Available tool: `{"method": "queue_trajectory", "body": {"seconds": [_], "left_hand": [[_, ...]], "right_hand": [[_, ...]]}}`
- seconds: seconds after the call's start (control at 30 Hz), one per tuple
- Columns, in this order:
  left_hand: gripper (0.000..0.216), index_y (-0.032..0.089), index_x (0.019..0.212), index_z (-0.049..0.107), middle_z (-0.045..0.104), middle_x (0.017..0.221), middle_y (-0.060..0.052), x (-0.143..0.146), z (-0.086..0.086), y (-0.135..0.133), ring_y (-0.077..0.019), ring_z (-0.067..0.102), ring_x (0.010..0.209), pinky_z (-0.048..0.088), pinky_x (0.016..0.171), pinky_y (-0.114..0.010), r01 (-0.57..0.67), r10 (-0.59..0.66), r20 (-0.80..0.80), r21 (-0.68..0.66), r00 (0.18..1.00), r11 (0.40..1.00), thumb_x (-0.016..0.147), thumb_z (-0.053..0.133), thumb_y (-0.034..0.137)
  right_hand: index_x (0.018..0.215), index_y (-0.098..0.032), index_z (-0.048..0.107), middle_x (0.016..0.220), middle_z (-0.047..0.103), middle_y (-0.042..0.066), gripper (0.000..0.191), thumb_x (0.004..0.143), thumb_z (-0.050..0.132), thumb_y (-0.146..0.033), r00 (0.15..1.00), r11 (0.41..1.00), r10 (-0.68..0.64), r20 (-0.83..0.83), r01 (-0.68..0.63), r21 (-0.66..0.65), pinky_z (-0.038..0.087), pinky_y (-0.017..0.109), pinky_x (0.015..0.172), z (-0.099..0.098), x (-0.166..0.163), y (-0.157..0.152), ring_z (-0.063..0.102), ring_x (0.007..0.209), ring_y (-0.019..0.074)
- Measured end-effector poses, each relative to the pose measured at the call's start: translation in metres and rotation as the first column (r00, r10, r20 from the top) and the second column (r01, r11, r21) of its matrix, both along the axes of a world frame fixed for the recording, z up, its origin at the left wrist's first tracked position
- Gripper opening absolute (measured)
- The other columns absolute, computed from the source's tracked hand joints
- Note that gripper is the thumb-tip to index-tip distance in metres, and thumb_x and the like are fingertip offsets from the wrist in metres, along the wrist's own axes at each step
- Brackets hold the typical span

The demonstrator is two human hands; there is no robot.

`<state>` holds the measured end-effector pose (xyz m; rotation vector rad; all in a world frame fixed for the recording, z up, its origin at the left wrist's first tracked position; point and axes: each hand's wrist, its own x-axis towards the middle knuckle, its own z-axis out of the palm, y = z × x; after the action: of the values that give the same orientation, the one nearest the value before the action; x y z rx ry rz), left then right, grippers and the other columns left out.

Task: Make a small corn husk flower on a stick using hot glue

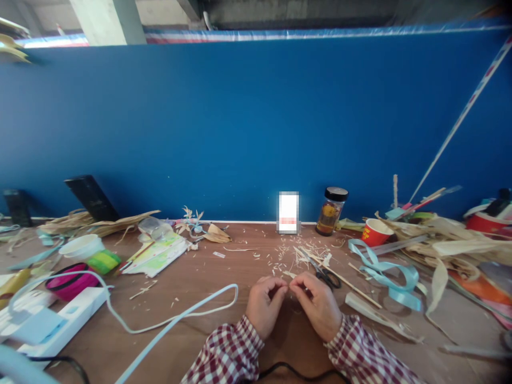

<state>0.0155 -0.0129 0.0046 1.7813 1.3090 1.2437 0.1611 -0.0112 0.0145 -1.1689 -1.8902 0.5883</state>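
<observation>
My left hand (264,305) is closed in a pinch above the brown table (192,320), thumb against the index finger. Facing it, my right hand (318,305) pinches the same way, and the fingertips of both almost meet. Whatever lies between them is too small to make out. Just beyond the right hand rest black-handled scissors (328,276), partly hidden by it. Around the blades are scattered pale shavings (306,256) that look like cut dry husk. A thin stick (367,292) lies to the right of the scissors.
A black-lidded jar (332,212) stands at the back beside a blurred bright patch. Rightward are a red paper cup (376,232), light-blue ribbon (400,285) and dry husks (460,248). On the left lie a power strip (76,325), a white cable (176,320) and a magenta pouch (74,282).
</observation>
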Motion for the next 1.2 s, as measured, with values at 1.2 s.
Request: {"method": "queue_trajectory", "body": {"seconds": [1.2], "left_hand": [[0.013,0.019,0.072,0.065,0.063,0.069,-0.002,-0.0002,-0.0005,0.0001,-0.0157,0.054,0.068,0.042,0.064,-0.027,-0.011,0.012,-0.032,0.022,0.999,1.000,0.074,0.053,0.023]], "right_hand": [[0.076,-0.019,0.054,0.073,0.055,0.002,0.015,0.083,0.042,-0.025,0.999,1.000,-0.012,-0.037,0.012,0.007,0.042,0.024,0.058,-0.0017,-0.0016,0.0001,0.052,0.067,0.0137]]}}
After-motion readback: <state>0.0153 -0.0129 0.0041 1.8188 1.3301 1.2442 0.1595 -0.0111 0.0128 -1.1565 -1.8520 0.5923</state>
